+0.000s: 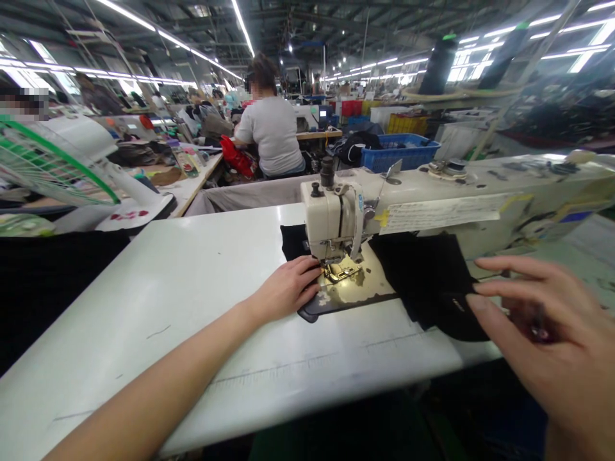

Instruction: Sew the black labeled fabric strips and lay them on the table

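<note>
My left hand [294, 285] lies on the sewing machine's metal bed plate [369, 282], its fingers stretched out beside the presser foot [336, 274]. Just behind those fingers is a small piece of black fabric [292, 240]. My right hand [552, 320] has its thumb and fingertips closed at the right edge of a larger black fabric piece [418, 269], which bears a small pale mark. Inside the right palm sits a small dark, shiny object [541, 328] that I cannot make out. The sewing machine [331, 211] has its lamp lit over the needle area.
The white table [230, 256] carries ruler markings along its front. A white and green fan [81, 144] stands at the left. Behind the machine is a blue crate [403, 150] with dark cloth beside it. A co-worker in a grey shirt [273, 134] sits ahead, back turned.
</note>
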Demonstrator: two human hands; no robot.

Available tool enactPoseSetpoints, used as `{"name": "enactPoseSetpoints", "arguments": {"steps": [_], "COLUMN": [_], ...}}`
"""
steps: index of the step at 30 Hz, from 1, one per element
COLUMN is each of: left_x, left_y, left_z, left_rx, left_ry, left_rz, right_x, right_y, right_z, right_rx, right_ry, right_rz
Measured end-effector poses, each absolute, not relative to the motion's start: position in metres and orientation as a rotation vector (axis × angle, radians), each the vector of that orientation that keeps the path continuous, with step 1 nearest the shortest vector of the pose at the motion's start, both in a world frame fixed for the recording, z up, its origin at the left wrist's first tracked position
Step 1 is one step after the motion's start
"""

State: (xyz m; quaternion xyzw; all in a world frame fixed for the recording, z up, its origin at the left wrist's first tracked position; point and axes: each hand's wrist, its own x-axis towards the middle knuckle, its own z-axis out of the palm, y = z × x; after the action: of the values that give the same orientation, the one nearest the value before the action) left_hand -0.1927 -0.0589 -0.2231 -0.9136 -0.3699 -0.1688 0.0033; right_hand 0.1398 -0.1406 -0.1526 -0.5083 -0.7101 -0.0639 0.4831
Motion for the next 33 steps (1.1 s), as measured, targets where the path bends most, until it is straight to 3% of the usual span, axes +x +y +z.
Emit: {"name": "enactPoseSetpoints", "arguments": {"steps": [12,15,18,23,27,33], "left_x": [-0.248,-0.248,-0.221,-0.183,-0.176,-0.165], "left_y": [-0.077,-0.098,-0.116,-0.113,-0.096,-0.078], "left_z": [-0.222,-0.204,-0.186,-0.182,-0.194,-0.215], "left_rx": [-2.705,-2.618,-2.916,-3.219,-3.059,-2.833], "left_ry": [-1.488,-1.692,-2.056,-2.614,-2.467,-1.988], "left_rz": [-0.505,-0.732,-1.105,-1.292,-1.351,-0.851], "right_x": [0.059,0.043,0.035,0.029,0.03,0.029], "right_y": [-0.168,-0.176,-0.184,-0.196,-0.213,-0.233], "right_z": [-0.211,-0.226,-0.23,-0.235,-0.255,-0.278], "right_rx": [-1.173,-1.116,-1.053,-1.226,-1.378,-1.465], "right_ry": [-1.778,-1.824,-1.894,-1.646,-1.476,-1.376], "right_rz": [0.743,0.935,1.059,1.051,1.045,1.03]}}
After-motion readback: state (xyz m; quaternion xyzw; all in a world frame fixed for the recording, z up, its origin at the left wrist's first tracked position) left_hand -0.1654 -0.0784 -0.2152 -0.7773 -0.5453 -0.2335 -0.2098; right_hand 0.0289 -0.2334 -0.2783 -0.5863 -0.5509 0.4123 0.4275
